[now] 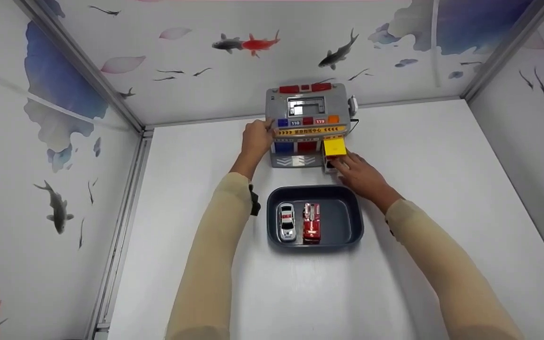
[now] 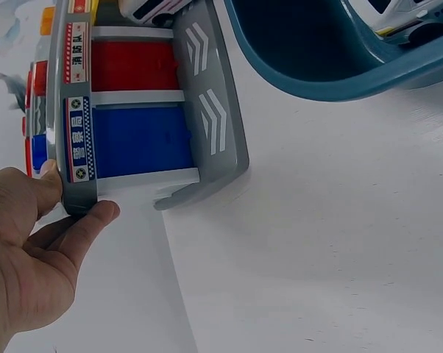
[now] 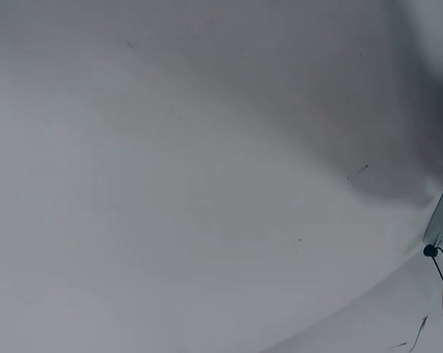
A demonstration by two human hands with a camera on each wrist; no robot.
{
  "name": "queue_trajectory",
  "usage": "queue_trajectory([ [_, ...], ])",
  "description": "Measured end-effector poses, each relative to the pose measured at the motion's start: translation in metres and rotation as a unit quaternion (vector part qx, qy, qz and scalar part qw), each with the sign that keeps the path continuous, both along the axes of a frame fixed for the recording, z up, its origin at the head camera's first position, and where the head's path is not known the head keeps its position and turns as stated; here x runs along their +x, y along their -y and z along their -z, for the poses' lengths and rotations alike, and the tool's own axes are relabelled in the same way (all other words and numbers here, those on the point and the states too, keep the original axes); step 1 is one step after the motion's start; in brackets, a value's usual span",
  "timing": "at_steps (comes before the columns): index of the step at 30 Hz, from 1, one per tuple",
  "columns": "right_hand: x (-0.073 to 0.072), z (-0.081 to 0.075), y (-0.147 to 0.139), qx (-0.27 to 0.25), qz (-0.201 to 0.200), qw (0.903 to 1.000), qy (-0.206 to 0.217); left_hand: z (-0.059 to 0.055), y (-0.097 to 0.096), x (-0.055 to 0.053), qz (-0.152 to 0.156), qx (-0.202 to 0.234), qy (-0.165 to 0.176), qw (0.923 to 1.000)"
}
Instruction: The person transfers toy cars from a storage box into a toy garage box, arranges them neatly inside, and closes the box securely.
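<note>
A grey toy garage (image 1: 310,104) stands at the back of the table, its blue door (image 2: 140,140) and red door (image 2: 133,66) down and its yellow door (image 1: 335,147) raised. My left hand (image 1: 257,137) pinches the garage's left edge between thumb and fingers, as the left wrist view shows. Under the yellow door, a white toy vehicle (image 2: 149,10) sits partly out on the ramp. My right hand (image 1: 361,174) reaches in from the right, fingers touching that vehicle. Whether they pinch it is hard to see. The right wrist view catches only a sliver of this hand.
In front of the garage is a dark blue-grey tray (image 1: 354,241). It holds a white toy police car (image 1: 287,223) and a red toy fire truck (image 1: 311,224). Behind the garage rises a wall panel (image 1: 196,94) with fish pictures.
</note>
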State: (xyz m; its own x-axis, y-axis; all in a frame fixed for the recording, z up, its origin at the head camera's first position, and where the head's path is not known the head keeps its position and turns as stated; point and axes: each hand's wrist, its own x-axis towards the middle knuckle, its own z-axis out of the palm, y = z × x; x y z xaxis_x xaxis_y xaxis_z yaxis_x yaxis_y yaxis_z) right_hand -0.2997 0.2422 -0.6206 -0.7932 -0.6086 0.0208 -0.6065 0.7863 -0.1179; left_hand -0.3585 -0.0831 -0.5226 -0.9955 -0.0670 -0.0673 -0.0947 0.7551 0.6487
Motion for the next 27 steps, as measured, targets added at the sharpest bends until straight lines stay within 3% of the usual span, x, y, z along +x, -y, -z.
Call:
queue_trajectory([
  [13, 0.006, -0.001, -0.009, 0.047, -0.018, 0.9986, -0.014, 0.001, -0.001, -0.001, 0.002, -0.020, 0.004, 0.9998],
  [19, 0.004, -0.002, -0.004, 0.066, -0.001, 0.9978, -0.013, 0.000, -0.002, 0.000, -0.004, -0.017, 0.021, 0.9996],
  [27, -0.004, -0.005, 0.005, 0.066, 0.031, 0.9973, 0.000, -0.001, -0.002, -0.001, -0.006, -0.016, 0.012, 0.9998],
])
